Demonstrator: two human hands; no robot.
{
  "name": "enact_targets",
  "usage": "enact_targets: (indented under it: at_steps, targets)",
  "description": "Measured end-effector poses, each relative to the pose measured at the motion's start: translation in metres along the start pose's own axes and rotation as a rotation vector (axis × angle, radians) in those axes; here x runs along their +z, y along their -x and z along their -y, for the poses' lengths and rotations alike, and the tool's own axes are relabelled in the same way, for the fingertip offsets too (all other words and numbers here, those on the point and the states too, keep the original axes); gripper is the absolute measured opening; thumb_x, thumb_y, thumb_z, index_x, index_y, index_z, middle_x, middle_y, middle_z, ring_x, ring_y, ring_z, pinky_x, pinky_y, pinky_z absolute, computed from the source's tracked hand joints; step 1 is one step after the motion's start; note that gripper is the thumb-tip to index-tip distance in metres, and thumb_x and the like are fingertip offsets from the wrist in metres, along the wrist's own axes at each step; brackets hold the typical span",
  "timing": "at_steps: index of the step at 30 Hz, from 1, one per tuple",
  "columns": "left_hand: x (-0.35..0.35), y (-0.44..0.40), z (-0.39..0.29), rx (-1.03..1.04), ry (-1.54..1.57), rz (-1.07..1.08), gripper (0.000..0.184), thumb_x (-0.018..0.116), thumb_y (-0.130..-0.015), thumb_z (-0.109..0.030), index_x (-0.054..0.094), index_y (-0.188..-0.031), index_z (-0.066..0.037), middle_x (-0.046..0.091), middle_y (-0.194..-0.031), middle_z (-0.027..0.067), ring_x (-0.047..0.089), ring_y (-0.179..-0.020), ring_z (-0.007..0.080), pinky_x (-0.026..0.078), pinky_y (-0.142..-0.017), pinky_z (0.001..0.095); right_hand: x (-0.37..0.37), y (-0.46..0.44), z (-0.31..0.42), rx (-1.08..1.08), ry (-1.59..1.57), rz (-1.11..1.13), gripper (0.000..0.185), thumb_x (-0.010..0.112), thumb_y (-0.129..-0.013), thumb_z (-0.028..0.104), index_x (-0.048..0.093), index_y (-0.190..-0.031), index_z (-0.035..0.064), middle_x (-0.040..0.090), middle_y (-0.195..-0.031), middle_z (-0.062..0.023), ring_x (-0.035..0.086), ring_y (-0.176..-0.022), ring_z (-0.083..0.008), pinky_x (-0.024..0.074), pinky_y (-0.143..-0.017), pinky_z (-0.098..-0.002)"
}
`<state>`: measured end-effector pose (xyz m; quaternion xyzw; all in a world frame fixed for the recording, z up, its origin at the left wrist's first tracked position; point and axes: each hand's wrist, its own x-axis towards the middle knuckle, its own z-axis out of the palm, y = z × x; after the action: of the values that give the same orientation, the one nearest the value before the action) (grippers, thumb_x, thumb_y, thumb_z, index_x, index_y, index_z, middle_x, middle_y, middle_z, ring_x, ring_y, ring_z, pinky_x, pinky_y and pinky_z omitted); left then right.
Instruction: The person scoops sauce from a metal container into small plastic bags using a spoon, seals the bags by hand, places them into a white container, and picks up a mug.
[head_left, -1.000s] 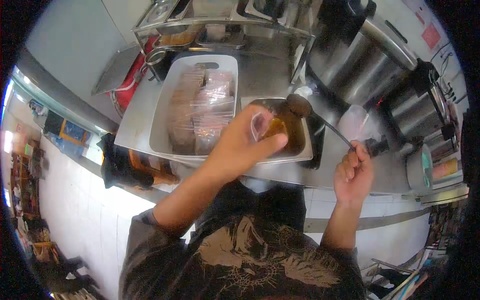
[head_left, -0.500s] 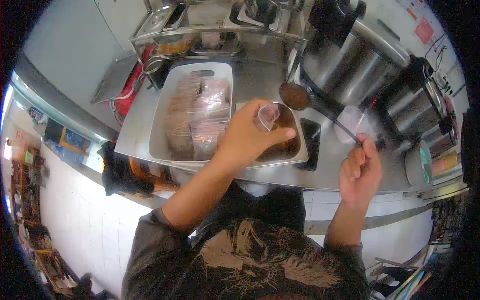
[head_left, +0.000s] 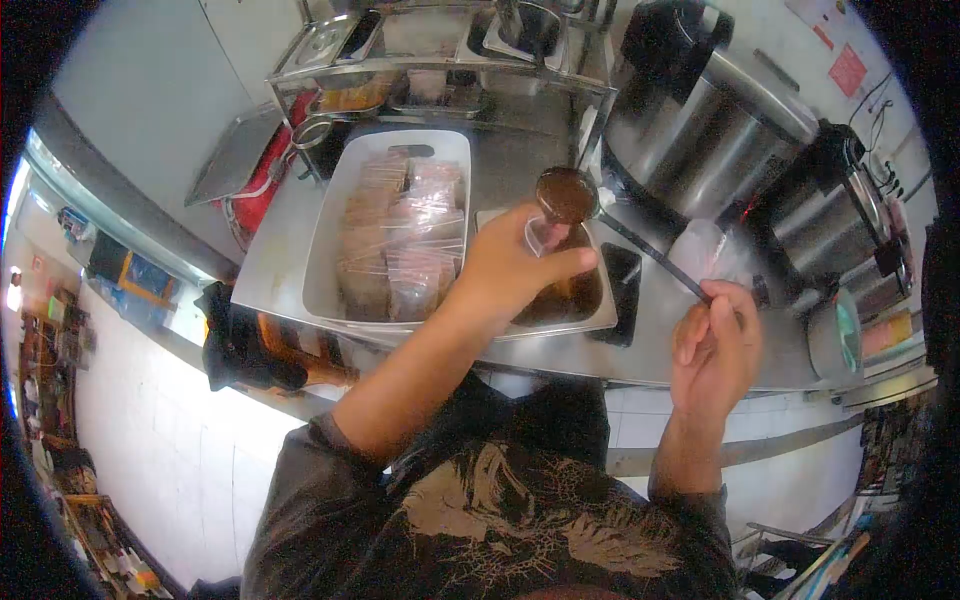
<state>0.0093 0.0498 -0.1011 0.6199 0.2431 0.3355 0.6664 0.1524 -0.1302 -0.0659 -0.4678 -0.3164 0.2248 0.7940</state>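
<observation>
My left hand (head_left: 510, 262) is closed around a small clear plastic bag (head_left: 543, 236), its mouth held apart above a metal pan. Brown sauce (head_left: 568, 300) shows in that pan (head_left: 560, 328). The fingers of my right hand (head_left: 718, 335) are wrapped round the long dark handle of a ladle (head_left: 566, 196). Dark brown sauce fills the ladle's bowl, which hangs right over the bag's mouth; whether they touch I cannot tell. Left of the pan is a white tub (head_left: 322, 262) with rows of filled small plastic bags (head_left: 415, 225).
A black phone-like slab (head_left: 622, 295) lies right of the pan. Beyond it are a bunched clear plastic bag (head_left: 697, 252), large steel pots (head_left: 705, 130) and a round container (head_left: 835, 335). A metal rack (head_left: 440, 65) with food pans stands at the back.
The ladle has moved left, from beside the pan to over the bag's mouth. My right hand has shifted slightly with it, while my left hand stays nearly in place.
</observation>
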Motion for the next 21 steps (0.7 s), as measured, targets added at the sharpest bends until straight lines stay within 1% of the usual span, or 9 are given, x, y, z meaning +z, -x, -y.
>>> enact_targets:
  at_steps: [6, 9, 12, 13, 15, 18, 21]
  targets:
    - [0.0, -0.002, -0.001, -0.111, 0.122, 0.025, 0.05, 0.085, -0.077, -0.016, 0.061, -0.119, -0.002, 0.062, -0.11, 0.0063, 0.059, -0.105, 0.0165, 0.048, -0.094, 0.0324, 0.0, 0.003, -0.003, -0.108, 0.125, 0.07, 0.021, 0.055, -0.101, 0.017, 0.06, -0.109, -0.0014, 0.052, -0.064, -0.0045, 0.045, -0.05, -0.0102, 0.0353, -0.046, -0.0249]
    - [-0.001, -0.005, 0.005, -0.049, 0.101, 0.003, 0.047, 0.085, -0.078, -0.016, 0.062, -0.115, -0.001, 0.063, -0.107, 0.0062, 0.061, -0.1, 0.0163, 0.049, -0.092, 0.0314, 0.001, 0.005, -0.006, -0.159, 0.174, 0.09, 0.019, 0.053, -0.101, 0.014, 0.06, -0.11, -0.0005, 0.053, -0.065, -0.0044, 0.046, -0.052, -0.0103, 0.0361, -0.047, -0.0247]
    - [0.0, -0.005, 0.004, -0.077, 0.176, 0.007, 0.04, 0.084, -0.079, -0.018, 0.063, -0.109, -0.002, 0.065, -0.101, 0.0055, 0.062, -0.094, 0.0156, 0.05, -0.088, 0.0299, -0.001, 0.004, -0.007, -0.241, 0.239, 0.14, 0.016, 0.053, -0.1, 0.009, 0.062, -0.11, -0.0003, 0.054, -0.066, -0.0047, 0.048, -0.053, -0.0108, 0.0377, -0.048, -0.0249]
    - [-0.001, -0.005, 0.001, -0.065, 0.157, 0.01, 0.038, 0.084, -0.079, -0.019, 0.063, -0.107, -0.003, 0.065, -0.099, 0.0053, 0.063, -0.093, 0.0155, 0.05, -0.087, 0.0296, -0.001, 0.003, -0.008, -0.272, 0.263, 0.162, 0.016, 0.053, -0.1, 0.008, 0.062, -0.11, -0.0003, 0.054, -0.067, -0.0049, 0.049, -0.054, -0.011, 0.0384, -0.048, -0.0251]
    - [-0.001, -0.004, -0.003, -0.044, 0.119, 0.015, 0.035, 0.084, -0.08, -0.02, 0.064, -0.103, -0.003, 0.066, -0.095, 0.0049, 0.063, -0.09, 0.0152, 0.05, -0.085, 0.0289, -0.001, 0.005, -0.011, -0.305, 0.282, 0.154, 0.014, 0.054, -0.098, 0.004, 0.064, -0.108, -0.0001, 0.056, -0.068, -0.0055, 0.051, -0.055, -0.0115, 0.0402, -0.049, -0.0254]
    - [-0.003, -0.007, 0.001, -0.099, 0.13, 0.008, 0.033, 0.083, -0.08, -0.02, 0.064, -0.102, -0.004, 0.067, -0.095, 0.0051, 0.063, -0.089, 0.0147, 0.05, -0.081, 0.0286, -0.005, 0.007, -0.014, -0.344, 0.365, 0.16, 0.013, 0.056, -0.096, 0.001, 0.066, -0.103, 0.0002, 0.06, -0.069, -0.0069, 0.054, -0.057, -0.0121, 0.0431, -0.052, -0.0257]
    - [-0.002, -0.006, 0.001, -0.043, 0.142, 0.014, 0.032, 0.083, -0.08, -0.018, 0.064, -0.102, -0.004, 0.067, -0.093, 0.0053, 0.062, -0.084, 0.014, 0.049, -0.075, 0.029, -0.005, 0.008, -0.015, -0.397, 0.459, 0.17, 0.012, 0.057, -0.094, -0.001, 0.068, -0.098, 0.0002, 0.063, -0.07, -0.0086, 0.057, -0.058, -0.0131, 0.0447, -0.053, -0.0266]
